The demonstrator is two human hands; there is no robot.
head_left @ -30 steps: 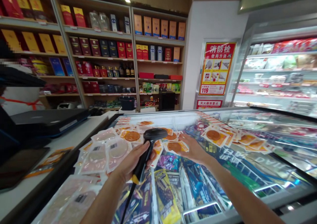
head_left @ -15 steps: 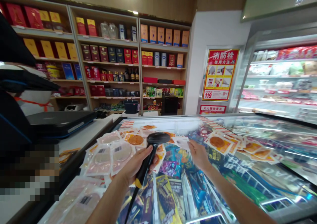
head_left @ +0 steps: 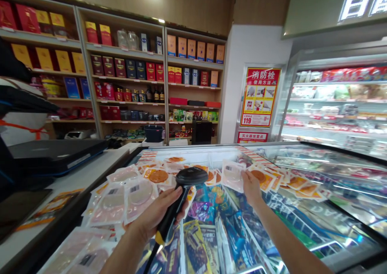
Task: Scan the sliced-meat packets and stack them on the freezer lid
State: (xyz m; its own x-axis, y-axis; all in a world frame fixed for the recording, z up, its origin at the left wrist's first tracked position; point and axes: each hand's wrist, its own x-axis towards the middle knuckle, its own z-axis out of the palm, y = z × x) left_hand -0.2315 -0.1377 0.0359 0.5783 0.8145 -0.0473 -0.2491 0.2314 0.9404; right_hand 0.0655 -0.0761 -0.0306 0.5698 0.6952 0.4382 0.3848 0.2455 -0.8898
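My left hand (head_left: 161, 209) is wrapped round the handle of a black barcode scanner (head_left: 191, 176), its head pointing away over the freezer's glass top. Between the fingers of my right hand (head_left: 251, 186) is the edge of a clear flat packet (head_left: 232, 174) with a small barcode label facing me. Left of the scanner lie several similar clear packets (head_left: 140, 195) and an orange-printed packet (head_left: 158, 176) showing a round patty. More orange packets (head_left: 261, 177) lie spread just beyond and right of my right hand.
Under the glass, the chest freezer holds colourful ice-cream wrappers (head_left: 196, 245) in wire baskets. A counter with a black flat device (head_left: 54, 153) stands left. Shelves of boxes (head_left: 130, 70) line the back; a lit display fridge (head_left: 335, 108) stands right.
The packet in my right hand has tilted up, showing its clear face and label, and moved slightly right. The scanner stays in my left hand. My view has shifted a little right.
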